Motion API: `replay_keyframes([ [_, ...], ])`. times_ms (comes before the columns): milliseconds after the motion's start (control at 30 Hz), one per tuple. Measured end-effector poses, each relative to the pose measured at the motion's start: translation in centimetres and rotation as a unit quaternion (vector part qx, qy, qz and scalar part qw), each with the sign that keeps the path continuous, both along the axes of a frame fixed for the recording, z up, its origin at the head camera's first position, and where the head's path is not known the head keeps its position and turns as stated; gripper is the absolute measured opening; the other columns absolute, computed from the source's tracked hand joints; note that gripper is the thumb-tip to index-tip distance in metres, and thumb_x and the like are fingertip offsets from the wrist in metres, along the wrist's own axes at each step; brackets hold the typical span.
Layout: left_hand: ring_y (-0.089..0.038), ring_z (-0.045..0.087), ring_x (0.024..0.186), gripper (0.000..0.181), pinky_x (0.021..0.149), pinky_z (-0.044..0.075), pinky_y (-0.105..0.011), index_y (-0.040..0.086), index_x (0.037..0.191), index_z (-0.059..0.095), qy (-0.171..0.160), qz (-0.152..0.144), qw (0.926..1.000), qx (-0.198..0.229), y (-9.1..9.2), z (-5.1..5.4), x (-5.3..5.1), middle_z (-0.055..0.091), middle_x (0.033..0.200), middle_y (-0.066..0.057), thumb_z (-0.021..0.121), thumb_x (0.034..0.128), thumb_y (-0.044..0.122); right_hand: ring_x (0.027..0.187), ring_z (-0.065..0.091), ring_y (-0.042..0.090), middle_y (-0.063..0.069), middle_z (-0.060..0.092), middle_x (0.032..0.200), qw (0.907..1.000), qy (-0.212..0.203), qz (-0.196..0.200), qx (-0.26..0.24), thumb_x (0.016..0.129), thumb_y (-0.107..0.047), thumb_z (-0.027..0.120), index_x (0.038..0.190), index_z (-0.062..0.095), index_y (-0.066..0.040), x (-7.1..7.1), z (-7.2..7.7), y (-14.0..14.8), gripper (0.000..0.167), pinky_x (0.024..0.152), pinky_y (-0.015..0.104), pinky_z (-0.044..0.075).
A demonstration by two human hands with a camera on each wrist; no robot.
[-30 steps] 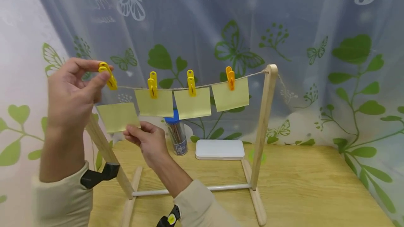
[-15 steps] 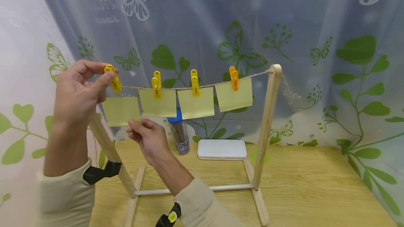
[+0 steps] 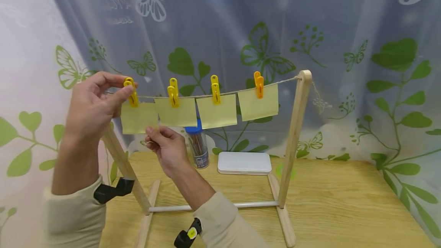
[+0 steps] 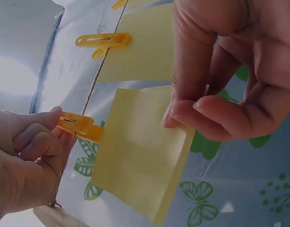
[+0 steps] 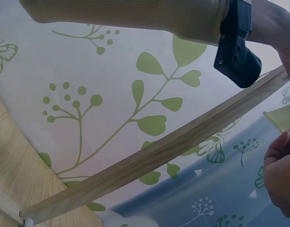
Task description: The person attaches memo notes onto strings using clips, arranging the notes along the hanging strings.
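Observation:
My left hand [image 3: 94,112] pinches a yellow plastic clothespin [image 3: 131,94] at the left part of a thin string [image 3: 284,81]. Below it, a pale yellow paper note [image 3: 139,119] has its top edge up by the clothespin's tips. In the left wrist view those tips meet the note's [image 4: 140,146] edge; whether they grip it I cannot tell. Thumb and fingers of my right hand [image 3: 169,150] pinch the note near its lower right corner. Along the string hang three more notes, the nearest note [image 3: 175,114] under a yellow clothespin [image 3: 173,93].
The string is tied to a wooden post [image 3: 294,141] of a stand with a white crossbar [image 3: 256,204]. Behind it on the table [image 3: 344,202] stand a blue-lidded tube [image 3: 198,148] of pencils and a white case [image 3: 244,163]. A patterned curtain [image 3: 213,30] hangs behind.
The right hand has raised the note up to the string, beside the hanging notes. The left hand's clothespin has come down and slightly right, to the note's top edge. The view has shifted slightly.

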State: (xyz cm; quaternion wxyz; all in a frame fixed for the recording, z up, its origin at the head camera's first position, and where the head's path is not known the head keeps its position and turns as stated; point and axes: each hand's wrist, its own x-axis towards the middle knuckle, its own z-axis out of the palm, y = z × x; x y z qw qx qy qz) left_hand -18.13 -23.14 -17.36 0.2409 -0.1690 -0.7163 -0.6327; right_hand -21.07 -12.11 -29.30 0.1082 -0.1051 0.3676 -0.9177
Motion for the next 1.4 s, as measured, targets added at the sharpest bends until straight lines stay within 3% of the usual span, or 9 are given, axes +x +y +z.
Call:
replay_keyframes([
  [467,-0.009,0.033,0.038,0.013,0.04,0.025,-0.025,0.006,0.096,0.065,0.005,-0.01,0.9999,0.001,-0.06,-0.1,0.05,0.067,0.088,0.002,0.067,0.0849,0.0,0.064,0.058,0.005,-0.005,0.063,0.07,0.9999,0.003,0.015,0.0,0.091,0.003,0.058,0.07,0.057,-0.014,0.24,0.09,0.58,0.027,0.06,0.015,0.049],
  [867,-0.006,0.037,0.037,0.017,0.039,0.029,-0.023,0.01,0.101,0.068,0.006,0.043,0.995,-0.09,-0.23,-0.17,0.23,0.067,0.088,0.007,0.067,0.0859,0.001,0.063,0.058,0.004,-0.006,0.062,0.068,0.9995,0.001,0.028,-0.016,0.091,0.003,0.057,0.069,0.06,-0.014,0.49,0.79,0.3,0.028,0.061,0.015,0.05],
  [967,-0.005,0.036,0.037,0.02,0.038,0.028,-0.023,0.013,0.1,0.069,0.009,0.04,0.995,-0.09,-0.32,-0.16,0.09,0.068,0.087,0.008,0.067,0.0852,-0.001,0.063,0.058,0.004,-0.005,0.061,0.067,0.9995,0.003,0.027,-0.016,0.091,0.003,0.058,0.071,0.062,-0.013,0.58,0.94,0.27,0.026,0.062,0.015,0.049],
  [1133,-0.004,0.039,0.038,0.021,0.039,0.033,-0.018,0.016,0.096,0.07,0.009,0.063,0.9941,-0.088,-0.2,-0.11,0.12,0.07,0.081,0.012,0.07,0.0826,-0.001,0.064,0.057,0.005,-0.003,0.06,0.068,0.9996,0.002,0.024,-0.017,0.09,0.003,0.059,0.075,0.063,-0.01,0.69,1.04,0.3,0.02,0.062,0.015,0.049],
  [1233,-0.003,0.043,0.039,0.02,0.04,0.037,-0.017,0.009,0.101,0.07,0.005,0.091,0.9911,-0.097,0.0,-0.14,0.26,0.07,0.081,0.015,0.072,0.0816,0.003,0.065,0.057,0.005,-0.002,0.06,0.069,0.9996,-0.002,0.025,-0.016,0.09,0.003,0.059,0.079,0.063,-0.009,0.77,1.02,0.36,0.016,0.062,0.015,0.049],
  [1400,-0.003,0.042,0.038,0.028,0.038,0.034,-0.018,0.0,0.109,0.068,0.003,0.09,0.9926,-0.082,0.35,-0.15,0.45,0.071,0.083,0.013,0.073,0.0817,0.006,0.065,0.057,0.006,-0.003,0.061,0.071,0.9993,-0.004,0.033,-0.02,0.09,0.003,0.059,0.079,0.063,-0.009,0.79,0.92,0.46,0.017,0.062,0.015,0.049],
])
